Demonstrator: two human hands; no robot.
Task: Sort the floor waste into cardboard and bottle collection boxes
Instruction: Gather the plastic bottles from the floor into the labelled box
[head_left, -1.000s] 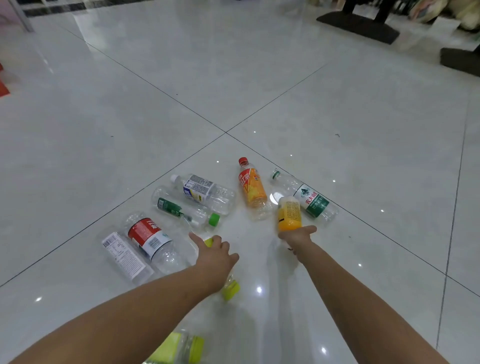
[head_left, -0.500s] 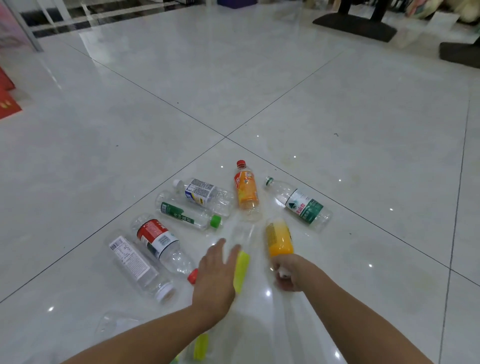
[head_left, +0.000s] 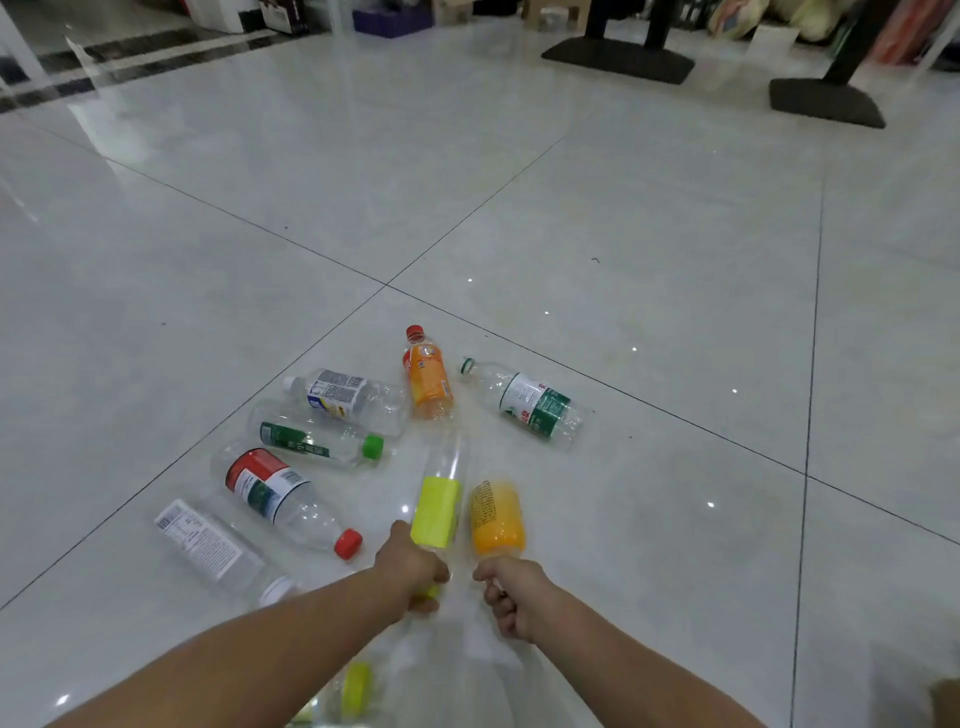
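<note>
Head view: my left hand (head_left: 413, 569) grips the neck end of the yellow-label bottle (head_left: 439, 506), and my right hand (head_left: 511, 592) is curled round the neck of the orange-label bottle (head_left: 496, 517), both lifted off the floor (head_left: 623, 234). Landmark: the red-cap bottle (head_left: 280, 499). Just behind it lies a green-cap bottle (head_left: 317, 436), further behind a white-label one (head_left: 345, 397); nearer me, a capless clear one (head_left: 208, 545). Beyond those: an orange juice bottle (head_left: 428, 376) and a green-label bottle (head_left: 530, 402). No collection boxes in view. I judge sorting barely begun; six-plus bottles left.
</note>
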